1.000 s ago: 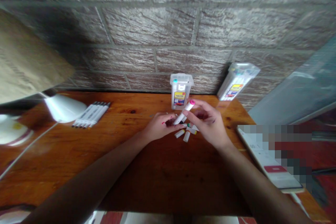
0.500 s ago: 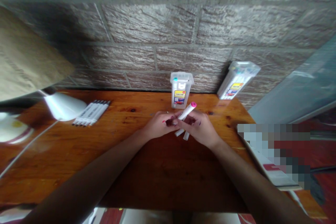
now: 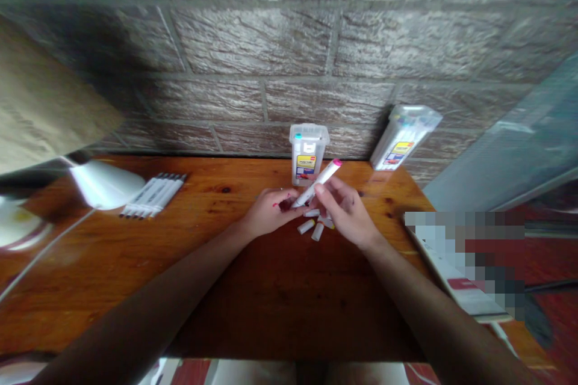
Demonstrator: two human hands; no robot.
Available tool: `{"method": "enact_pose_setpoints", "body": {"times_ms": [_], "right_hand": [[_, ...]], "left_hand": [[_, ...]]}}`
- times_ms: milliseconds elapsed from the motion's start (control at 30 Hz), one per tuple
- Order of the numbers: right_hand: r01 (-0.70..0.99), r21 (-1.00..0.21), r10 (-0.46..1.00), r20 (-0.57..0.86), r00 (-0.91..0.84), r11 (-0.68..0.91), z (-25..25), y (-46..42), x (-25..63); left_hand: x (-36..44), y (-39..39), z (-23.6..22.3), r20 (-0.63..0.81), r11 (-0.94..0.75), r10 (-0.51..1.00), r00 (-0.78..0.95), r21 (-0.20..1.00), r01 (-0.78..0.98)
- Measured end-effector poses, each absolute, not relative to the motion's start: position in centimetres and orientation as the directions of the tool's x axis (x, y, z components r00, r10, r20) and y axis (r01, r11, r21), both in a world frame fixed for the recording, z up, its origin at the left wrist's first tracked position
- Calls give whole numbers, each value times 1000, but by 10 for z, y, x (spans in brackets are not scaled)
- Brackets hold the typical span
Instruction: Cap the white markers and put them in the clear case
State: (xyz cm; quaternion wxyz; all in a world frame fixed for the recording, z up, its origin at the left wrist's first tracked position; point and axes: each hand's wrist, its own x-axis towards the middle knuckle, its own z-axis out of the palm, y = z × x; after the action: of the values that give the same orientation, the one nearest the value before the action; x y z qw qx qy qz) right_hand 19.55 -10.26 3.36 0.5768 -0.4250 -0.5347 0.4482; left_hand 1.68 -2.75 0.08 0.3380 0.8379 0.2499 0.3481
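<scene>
Marker [image 3: 326, 174], pink-ended, slanted toward two o'clock above the table [image 3: 253, 295]. Right hand [image 3: 350, 210]: fingers pinched its barrel. Lower end met the left hand [image 3: 268, 212], whose grip was too hidden to tell. Loose caps [image 3: 317, 231] lay at six o'clock. Step judged: fitting or freeing a cap; next probably called for straight, steady pressure.

Behind the wooden tabletop [image 3: 253, 313] we see a wall of rough grey blocks [image 3: 217, 42]. On our left hangs a brown, faintly printed covering [image 3: 45, 102] — below it, a white cone-shaped piece [image 3: 106, 186] with a pale cable [image 3: 52, 249] trailing off leftward. At our right lies a flat white device [image 3: 474, 301] — partly pixelated — near a blue-grey panel [image 3: 497, 120].
</scene>
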Motion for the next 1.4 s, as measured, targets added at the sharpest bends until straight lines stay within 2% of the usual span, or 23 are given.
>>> {"method": "enact_pose_setpoints", "body": {"times_ms": [133,200,467,700,1000,1267,1400], "right_hand": [[-360,-920,987,156,26,155,48,-102,195],[-418,-899,991,129,30,129,50,-100,196],[-504,-860,996,85,-2,73,52,-102,191],[-531,-826,981,183,67,190,55,-105,189],[-677,-724,992,95,87,129,64,-112,187],[-657,-736,986,149,74,160,61,-109,188],[-697,-704,990,126,69,138,59,-107,189]], "left_hand": [[16,-27,1,431,-648,669,605,738,191],[17,-28,1,441,-667,654,614,719,194],[26,-46,5,574,-777,610,546,571,266],[32,-55,2,629,-833,553,546,438,339],[33,-68,4,675,-865,478,562,249,436],[32,-69,5,646,-861,472,600,191,472],[33,-68,4,664,-867,460,590,191,460]]}}
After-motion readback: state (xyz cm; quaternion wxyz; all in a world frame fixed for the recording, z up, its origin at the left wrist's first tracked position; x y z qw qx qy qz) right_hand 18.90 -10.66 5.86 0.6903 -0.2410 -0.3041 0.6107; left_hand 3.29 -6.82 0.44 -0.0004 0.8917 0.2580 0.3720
